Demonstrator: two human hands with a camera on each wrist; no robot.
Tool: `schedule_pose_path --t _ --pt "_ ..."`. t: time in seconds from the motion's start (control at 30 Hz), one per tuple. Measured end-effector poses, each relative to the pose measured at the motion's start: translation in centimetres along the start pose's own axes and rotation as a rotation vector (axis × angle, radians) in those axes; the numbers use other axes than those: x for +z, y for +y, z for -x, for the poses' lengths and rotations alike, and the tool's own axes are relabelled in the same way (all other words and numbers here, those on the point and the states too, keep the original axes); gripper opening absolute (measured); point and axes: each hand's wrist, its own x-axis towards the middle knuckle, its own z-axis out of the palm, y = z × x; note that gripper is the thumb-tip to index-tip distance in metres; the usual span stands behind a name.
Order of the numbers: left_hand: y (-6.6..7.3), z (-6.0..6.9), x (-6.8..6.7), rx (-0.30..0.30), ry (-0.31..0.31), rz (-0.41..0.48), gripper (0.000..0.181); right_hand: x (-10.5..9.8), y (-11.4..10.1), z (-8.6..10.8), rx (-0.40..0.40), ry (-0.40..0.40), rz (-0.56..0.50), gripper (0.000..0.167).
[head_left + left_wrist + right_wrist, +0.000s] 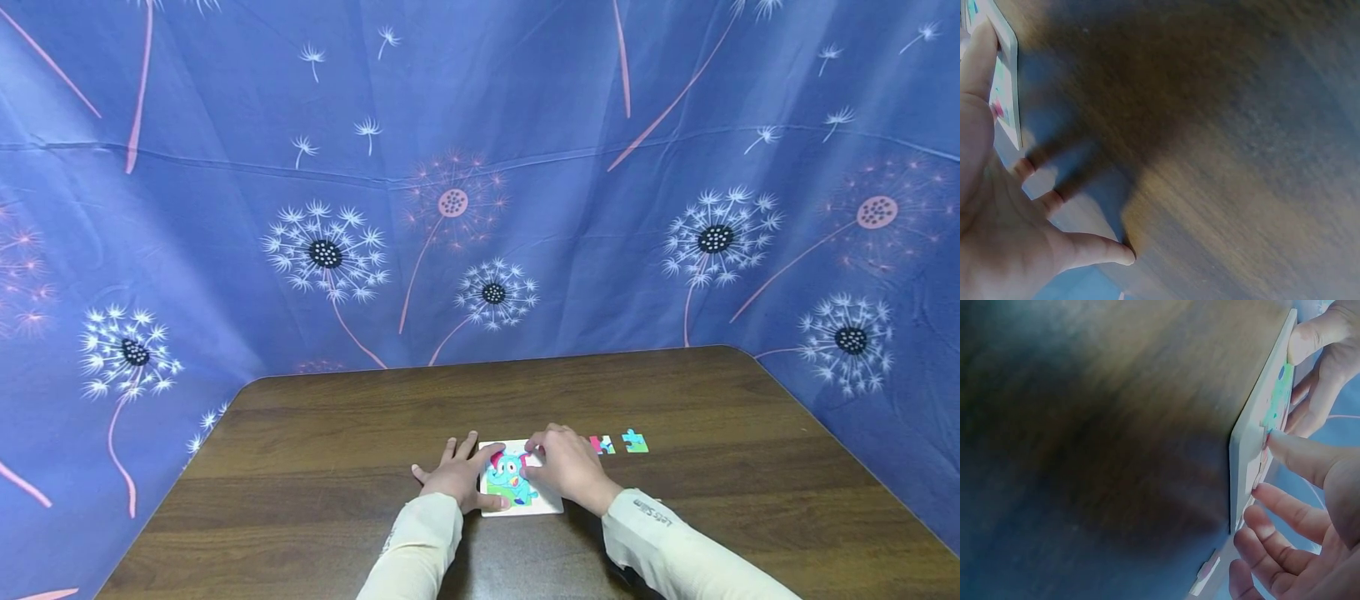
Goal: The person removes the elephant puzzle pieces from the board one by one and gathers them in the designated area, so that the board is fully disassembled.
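Observation:
A white puzzle board [551, 505] lies on the wooden table, with a blue elephant picture [504, 472] on its left part. My left hand [454, 478] is spread at the board's left side, thumb and index finger resting on it, the other fingers stretched out over the table. Over the board's right part, my right hand [572, 468] touches a piece with thumb and index finger. In the right wrist view, the thumb and index finger of my right hand [1310, 506] press at that piece on the board [1241, 450]; the piece is mostly hidden.
Right of the board, a pink and white puzzle piece [602, 445] and a blue and green piece [634, 441] lie on the table [337, 433]. A blue curtain with dandelion prints [585, 275] hangs behind the table and at its sides.

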Motion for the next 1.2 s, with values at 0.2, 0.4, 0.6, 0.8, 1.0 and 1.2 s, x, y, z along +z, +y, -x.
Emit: schedule_pose_path --t 0.2,0.4,0.6,0.8,1.0,1.2 --pt "0.05 -0.08 -0.09 -0.007 -0.012 -0.018 0.081 0.08 -0.20 -0.29 0.005 -0.013 0.006 0.027" --pt "0.14 0.15 -0.14 -0.001 0.002 -0.023 0.081 0.18 -0.12 -0.78 0.004 -0.022 0.007 0.029" --pt "0.36 0.37 -0.29 0.001 0.007 -0.025 0.082 0.19 -0.06 -0.94 0.026 -0.030 -0.026 0.032" --pt "0.43 0.44 -0.39 0.000 0.011 -0.026 0.081 0.22 -0.04 -0.90 0.028 -0.020 -0.060 0.035" --pt "0.56 0.37 -0.43 -0.012 -0.002 -0.021 0.081 0.34 0.25 -0.96 0.013 -0.001 -0.094 0.038" --pt "0.51 0.37 -0.45 -0.016 -0.003 -0.012 0.081 0.29 0.49 -0.97 -0.006 0.015 -0.098 0.035"
